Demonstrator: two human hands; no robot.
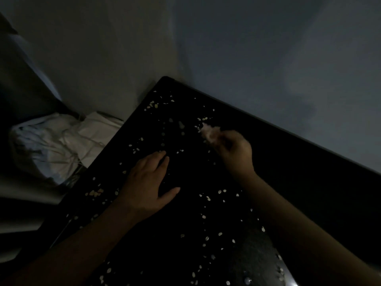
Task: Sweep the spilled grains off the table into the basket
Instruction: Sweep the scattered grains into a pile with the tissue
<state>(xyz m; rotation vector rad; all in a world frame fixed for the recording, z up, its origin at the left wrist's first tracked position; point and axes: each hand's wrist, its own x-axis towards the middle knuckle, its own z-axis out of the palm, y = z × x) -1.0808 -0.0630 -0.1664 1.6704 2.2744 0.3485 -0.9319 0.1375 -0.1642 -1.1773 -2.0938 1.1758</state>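
Pale grains (pixel 153 105) lie scattered over a black table (pixel 288 162), from its far corner down to the near edge. My left hand (pixel 149 185) rests flat on the tabletop with straight fingers, among the grains. My right hand (pixel 235 150) is further back, its fingers curled round a small pale pinkish tuft (pixel 208 132) that sticks out toward the grains; blur hides what the tuft is. No basket shows in this dim view.
A crumpled white cloth or bag (pixel 57 145) lies on the floor left of the table. Grey walls (pixel 268 58) close off the table's far side and meet behind its far corner. A shiny object (pixel 284 271) sits at the bottom edge.
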